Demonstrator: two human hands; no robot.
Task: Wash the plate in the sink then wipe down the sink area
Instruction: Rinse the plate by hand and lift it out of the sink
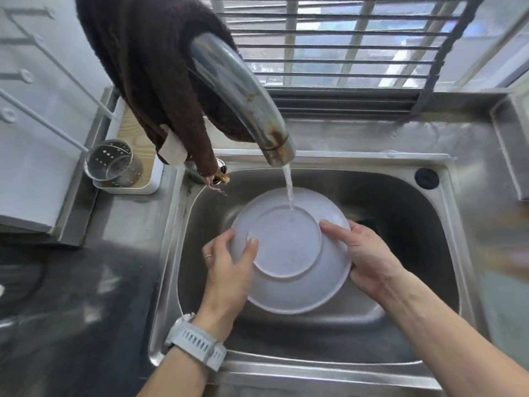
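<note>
**Plate held under running tap in steel sink**

Stainless steel surrounds the scene: a steel counter (472,144) with a single sink (415,239) set into it, beneath a barred window (343,38).

A white plate (289,253) is held over the sink basin, turned so that its underside and round foot ring face the camera. It is tilted, with the far rim raised toward the tap. A thin stream of water (289,187) falls from the tap and lands on the upper part of the foot ring.

The plate is gripped at its left edge by the left hand (229,270); the thumb is laid across the underside and the fingers are curled behind the rim, out of sight. A ring is seen on one finger, and a pale grey watch (197,342) is worn on the wrist. The right edge is gripped by the right hand (363,253), whose thumb is pressed on the underside near the foot ring, with the fingers wrapped behind the rim.

A curved chrome tap (243,93), rust-spotted near the spout, arches over the basin. A dark brown cloth (148,67) is draped over it. A black plug (426,178) is set in the sink ledge at the far right corner. To the left, a perforated metal utensil holder (113,163) is stood on a white tray (154,179).
</note>
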